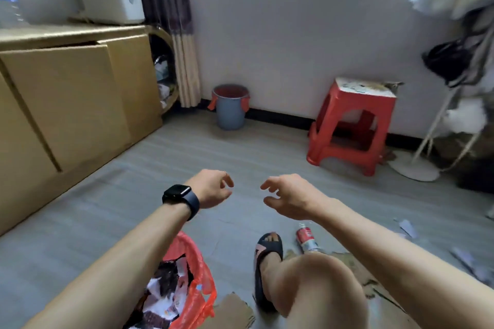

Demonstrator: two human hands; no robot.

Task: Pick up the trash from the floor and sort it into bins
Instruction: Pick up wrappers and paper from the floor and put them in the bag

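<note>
- Red mesh plastic bin (199, 270), lower left.
- Left hand (211, 189), right hand (287, 195): raised, empty, fingers loosely curled.
- Red-and-white drink container (307, 239) (can or bottle, unclear) on grey floor (160, 168) beside sandalled foot (268, 246): probably light, smooth, crushable; grasp mid-body.

Open floor (187, 157) runs ahead to the grey bin (230, 109); cabinet (69, 104) walls the left, red stool (350, 125) and fan stand (417, 168) crowd the right
</note>
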